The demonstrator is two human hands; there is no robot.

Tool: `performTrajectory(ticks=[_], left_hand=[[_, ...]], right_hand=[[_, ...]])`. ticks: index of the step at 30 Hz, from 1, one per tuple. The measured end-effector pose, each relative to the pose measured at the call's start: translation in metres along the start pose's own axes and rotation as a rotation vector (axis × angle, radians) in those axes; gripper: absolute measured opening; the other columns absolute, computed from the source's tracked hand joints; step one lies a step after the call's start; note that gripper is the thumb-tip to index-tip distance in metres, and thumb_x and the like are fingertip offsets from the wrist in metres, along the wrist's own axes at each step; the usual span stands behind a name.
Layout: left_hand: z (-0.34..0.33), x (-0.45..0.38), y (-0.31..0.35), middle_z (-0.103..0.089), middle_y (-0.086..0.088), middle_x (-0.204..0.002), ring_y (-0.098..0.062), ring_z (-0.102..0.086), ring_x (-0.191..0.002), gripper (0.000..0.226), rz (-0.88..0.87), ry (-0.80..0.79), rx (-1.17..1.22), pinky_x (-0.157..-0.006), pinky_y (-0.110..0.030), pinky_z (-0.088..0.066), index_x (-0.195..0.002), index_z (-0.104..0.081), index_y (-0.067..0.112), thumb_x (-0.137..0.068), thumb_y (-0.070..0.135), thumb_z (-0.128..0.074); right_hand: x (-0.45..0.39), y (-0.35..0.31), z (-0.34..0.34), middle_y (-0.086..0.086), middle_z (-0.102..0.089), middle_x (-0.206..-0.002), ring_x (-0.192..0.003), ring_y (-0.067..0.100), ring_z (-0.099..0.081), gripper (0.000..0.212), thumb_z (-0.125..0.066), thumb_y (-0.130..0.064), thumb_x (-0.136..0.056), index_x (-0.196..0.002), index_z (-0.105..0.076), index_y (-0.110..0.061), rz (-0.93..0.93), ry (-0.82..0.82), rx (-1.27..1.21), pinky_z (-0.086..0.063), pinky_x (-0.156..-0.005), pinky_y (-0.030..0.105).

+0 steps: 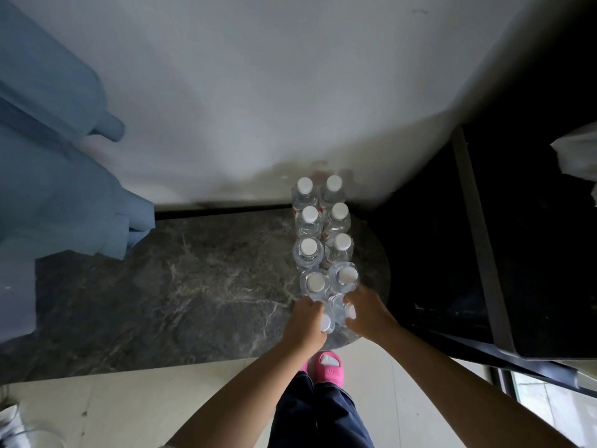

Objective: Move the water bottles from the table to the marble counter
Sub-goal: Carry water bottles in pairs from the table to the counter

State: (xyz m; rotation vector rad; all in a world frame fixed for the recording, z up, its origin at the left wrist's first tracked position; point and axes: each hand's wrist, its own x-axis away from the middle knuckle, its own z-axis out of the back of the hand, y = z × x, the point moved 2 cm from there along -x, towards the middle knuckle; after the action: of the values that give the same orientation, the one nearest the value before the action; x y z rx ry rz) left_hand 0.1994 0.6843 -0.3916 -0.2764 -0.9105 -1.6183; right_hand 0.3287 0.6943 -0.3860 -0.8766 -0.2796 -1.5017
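Labels on the water bottles show only as red flecks low on a few of them, such as the far-right bottle [332, 189], and no brand or word can be read. Eight clear bottles with white caps stand upright in two touching columns on the dark marble desk [181, 286], running from the wall toward its rounded near end. At the near end of these columns are two more bottles, each in the grip of one of the hands. The left hand [307, 321] is wrapped around the left held bottle [327, 323], whose white cap pokes out beside the knuckles and leans inward. The right hand [366, 313] is closed around the right held bottle [347, 310], its cap showing between thumb and fingers. The two held bottles are side by side, just in front of the nearest standing pair [329, 279] and touching or nearly touching it; whether their bases rest on the desk cannot be told. Large blue water jugs [55, 130] lie at the left, partly over the desk. Below the desk edge, pink slippers [328, 367] stand on the pale floor [129, 399].
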Motion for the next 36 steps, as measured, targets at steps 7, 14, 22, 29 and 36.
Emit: performTrajectory(ticks=[7, 14, 22, 29, 36], left_hand=[[0.009, 0.024, -0.015, -0.040, -0.008, -0.140, -0.023, -0.034, -0.135, 0.049, 0.058, 0.014, 0.008, -0.106, -0.027, -0.038, -0.135, -0.041, 0.011, -0.087, 0.007, -0.052], [0.047, 0.083, -0.053, -0.054, -0.007, -0.135, -0.020, -0.047, -0.129, 0.040, 0.311, 0.277, 0.017, -0.108, -0.026, -0.035, -0.131, -0.051, 0.012, -0.093, 0.022, -0.049], [0.078, 0.233, -0.147, -0.060, -0.009, -0.128, -0.025, -0.050, -0.124, 0.033, 0.689, 0.627, 0.176, -0.106, -0.029, -0.037, -0.123, -0.060, 0.011, -0.094, 0.018, -0.047], [0.042, 0.436, -0.235, -0.059, -0.009, -0.129, -0.029, -0.048, -0.125, 0.033, 1.121, 0.855, 0.284, -0.104, -0.030, -0.038, -0.120, -0.063, 0.012, -0.089, 0.016, -0.052], [-0.017, 0.630, -0.286, -0.054, -0.006, -0.135, -0.028, -0.039, -0.129, 0.036, 1.505, 0.893, 0.326, -0.101, -0.036, -0.041, -0.127, -0.057, 0.015, -0.092, 0.018, -0.048]], right_hand=[[0.018, -0.007, 0.010, 0.004, -0.038, -0.147, -0.138, 0.024, -0.033, 0.044, -0.050, -0.026, -0.092, -0.134, -0.045, -0.015, 0.029, -0.002, 0.109, -0.029, -0.115, 0.032], [0.029, -0.065, 0.032, 0.010, -0.049, -0.139, -0.131, 0.021, -0.044, 0.037, -0.046, -0.020, -0.094, -0.129, -0.052, -0.009, 0.269, 0.008, 0.258, -0.031, -0.108, 0.023], [0.067, -0.226, 0.021, 0.019, -0.060, -0.124, -0.118, 0.031, -0.055, 0.047, -0.035, -0.030, -0.088, -0.115, -0.063, -0.003, 0.651, -0.008, 0.409, -0.045, -0.100, 0.034], [0.162, -0.395, -0.054, 0.024, -0.063, -0.108, -0.103, 0.035, -0.059, 0.027, -0.050, -0.010, -0.088, -0.101, -0.064, 0.009, 1.148, -0.029, 0.543, -0.050, -0.091, 0.039], [0.297, -0.542, -0.162, 0.022, -0.060, -0.117, -0.108, 0.036, -0.057, 0.028, -0.049, -0.012, -0.090, -0.110, -0.063, 0.002, 1.528, -0.023, 0.671, -0.047, -0.086, 0.037]])
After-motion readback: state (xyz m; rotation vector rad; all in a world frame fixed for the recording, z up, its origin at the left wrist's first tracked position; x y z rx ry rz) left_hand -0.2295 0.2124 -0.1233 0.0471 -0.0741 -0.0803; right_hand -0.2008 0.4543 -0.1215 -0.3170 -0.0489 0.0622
